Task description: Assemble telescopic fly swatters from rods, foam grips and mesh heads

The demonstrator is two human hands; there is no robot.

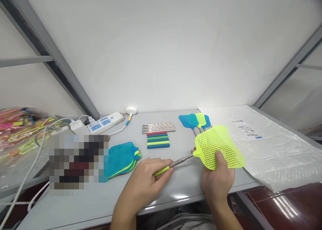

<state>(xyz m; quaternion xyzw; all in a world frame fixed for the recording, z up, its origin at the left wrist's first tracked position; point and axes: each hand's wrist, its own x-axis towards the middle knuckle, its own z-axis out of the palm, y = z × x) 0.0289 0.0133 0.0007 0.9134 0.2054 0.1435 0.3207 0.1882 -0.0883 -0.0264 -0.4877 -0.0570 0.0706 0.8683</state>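
A yellow-green fly swatter (213, 147) is held across the front of the table in both hands. My left hand (148, 176) is closed round its yellow-green grip, with the metal rod running out to the right. My right hand (217, 176) pinches the perforated head, thumb on top and most fingers hidden beneath. Beyond my hands lie several coloured grip sleeves (158, 140) in a row, with silver metal rods (158, 127) behind them. To the left is a stack of loose swatter heads (122, 158), blue on top. Several swatters with rods (188, 120) lie overlapped at the back right.
A white power strip (104, 122) with plugs and cables stands at the back left, near a round white device (131, 110). Clear plastic packaging with a label (248, 131) covers the right side. Bagged colourful items (22, 132) sit far left, and a pixelated patch hides part of the table.
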